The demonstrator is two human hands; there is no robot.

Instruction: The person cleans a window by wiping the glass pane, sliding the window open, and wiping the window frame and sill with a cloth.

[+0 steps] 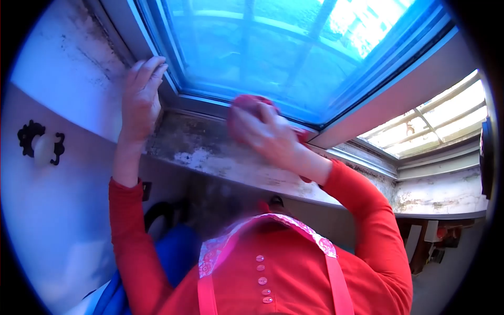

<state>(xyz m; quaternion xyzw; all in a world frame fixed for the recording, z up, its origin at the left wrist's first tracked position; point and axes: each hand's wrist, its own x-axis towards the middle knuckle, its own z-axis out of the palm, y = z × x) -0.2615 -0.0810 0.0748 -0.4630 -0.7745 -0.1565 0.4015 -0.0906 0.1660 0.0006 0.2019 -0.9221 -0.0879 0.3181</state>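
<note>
I saw the right hand (273,134) clutching a red cloth (245,102) against the lower edge of the window frame (203,107); the left hand (140,97), fingers close together, met its side, grip unclear. Hard rubbing risked swinging the frame, pinching them.

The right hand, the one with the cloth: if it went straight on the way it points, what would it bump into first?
Past the cloth in the right hand, probably the window's lower frame; depth is unclear here.
</note>
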